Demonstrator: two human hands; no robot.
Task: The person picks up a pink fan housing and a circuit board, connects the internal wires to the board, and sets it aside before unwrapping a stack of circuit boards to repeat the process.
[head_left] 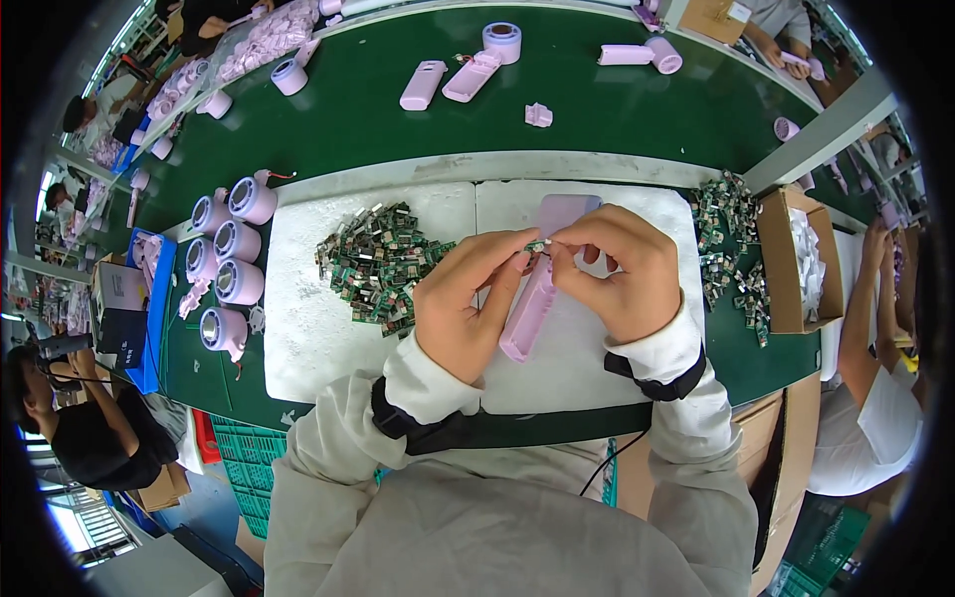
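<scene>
The person's left hand (pixel 463 298) has thumb and forefinger pinched on a small green circuit board (pixel 538 246), which sits at the fingertips, at 2 o'clock from the middle of that hand. The right hand (pixel 625 274) comes in from 3 o'clock, thumb and forefinger drawn close at the board's near edge; whether they grip it cannot be told. The board is too small and too covered to show which way it points.

Below the fingertips, a pink housing (pixel 532 312) lies on the white foam mat (pixel 597 383), between the two hands. Its long axis runs from 7 o'clock to 1 o'clock: the hollow, trough-like part points to 7, and the smooth lilac end points to 1, passing beneath the fingers. The trough lies at 8 o'clock from the right hand.

A pile of circuit boards (pixel 373 274) spreads at 10 o'clock from the left hand, with lilac cylindrical parts (pixel 239 283) farther out at 9. A cardboard box (pixel 779 274) stands at 3 o'clock from the right hand.
</scene>
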